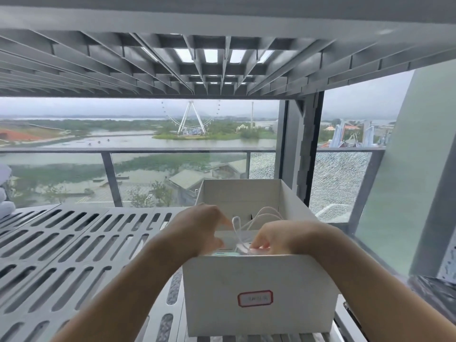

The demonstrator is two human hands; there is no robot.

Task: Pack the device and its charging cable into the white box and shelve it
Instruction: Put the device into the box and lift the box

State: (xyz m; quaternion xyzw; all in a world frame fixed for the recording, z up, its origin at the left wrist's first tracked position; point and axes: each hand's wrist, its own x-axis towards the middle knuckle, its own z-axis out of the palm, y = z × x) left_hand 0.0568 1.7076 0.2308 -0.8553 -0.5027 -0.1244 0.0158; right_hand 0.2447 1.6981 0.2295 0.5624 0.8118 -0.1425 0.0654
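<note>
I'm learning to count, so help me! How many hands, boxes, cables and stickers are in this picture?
hands: 2, the left hand and the right hand
white box: 1
white cable: 1
red-edged sticker: 1
total: 5

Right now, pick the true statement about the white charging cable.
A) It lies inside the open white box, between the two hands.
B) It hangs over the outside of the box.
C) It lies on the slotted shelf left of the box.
A: the white cable loops inside the open white box, between the left hand and the right hand, which both reach in.
</note>
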